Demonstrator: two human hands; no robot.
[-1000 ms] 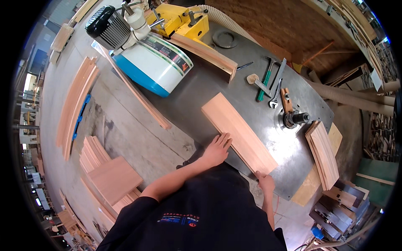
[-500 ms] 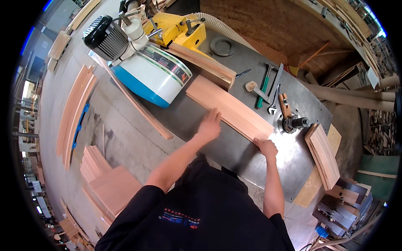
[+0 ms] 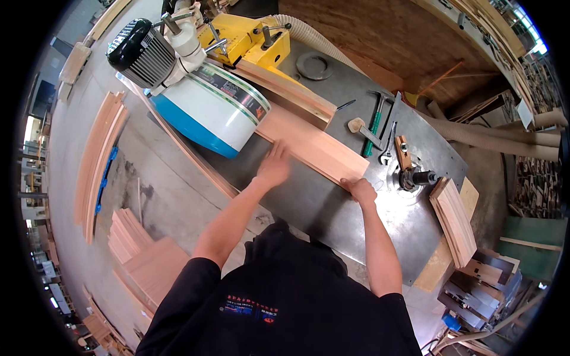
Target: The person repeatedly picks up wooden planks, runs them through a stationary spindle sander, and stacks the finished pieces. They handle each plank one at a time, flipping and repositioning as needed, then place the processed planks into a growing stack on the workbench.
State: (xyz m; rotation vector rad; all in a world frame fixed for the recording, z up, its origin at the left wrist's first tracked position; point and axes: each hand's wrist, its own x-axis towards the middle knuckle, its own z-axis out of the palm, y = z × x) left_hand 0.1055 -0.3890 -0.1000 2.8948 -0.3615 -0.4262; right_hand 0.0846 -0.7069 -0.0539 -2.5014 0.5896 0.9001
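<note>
A pale reddish wooden board lies flat on the grey metal machine table, its far-left end going in beside the white and blue power feeder. Along its far side runs a wooden fence. My left hand, slightly blurred, is at the board's near edge close to the feeder, fingers stretched out; whether they touch is hard to tell. At the near-right corner, my right hand grips the board's end with curled fingers.
A hammer, an adjustable wrench, a metal ring and a spindle occupy the table. Stacked boards rest at its right end. More boards stand on the floor at left. Behind runs a ribbed hose.
The board has slid left and away, deeper beside the feeder. Both my hands have moved left with it, the right one staying at its end.
</note>
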